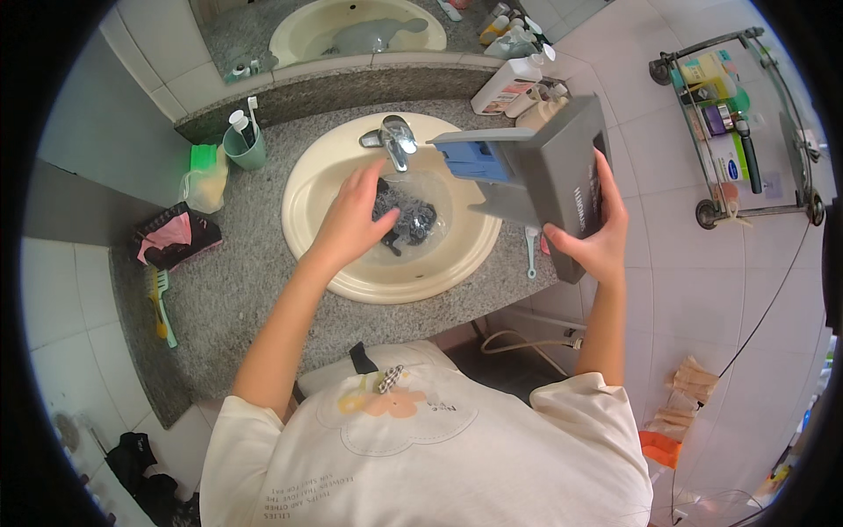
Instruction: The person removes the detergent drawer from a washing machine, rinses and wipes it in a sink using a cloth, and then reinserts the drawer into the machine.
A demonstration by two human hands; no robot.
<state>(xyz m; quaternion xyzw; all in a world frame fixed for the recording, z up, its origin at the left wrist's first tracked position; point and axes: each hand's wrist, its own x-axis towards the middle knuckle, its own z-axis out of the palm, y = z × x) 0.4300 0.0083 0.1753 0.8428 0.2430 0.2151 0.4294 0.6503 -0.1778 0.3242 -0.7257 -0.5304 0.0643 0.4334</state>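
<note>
My right hand (596,244) grips a dark grey cardboard box (566,178) with printed writing, tilted over the right side of the basin. Its flaps stand out to the left, and a blue packet (474,160) shows at its opening. Over the left part of the cream washbasin (316,263), my left hand (355,221) is empty, its thumb and fingers apart. Dark wet cloth (411,214) lies in water in the basin, right of that hand. The chrome faucet (397,141) stands behind; I cannot tell whether water runs.
On the left of the granite counter (244,277) are a green cup (245,148) with a toothbrush, a pink-and-black pouch (178,236) and combs (166,308). White bottles (510,85) stand behind the box. A wall rack (731,132) holds toiletries at right; a mirror (250,33) is behind.
</note>
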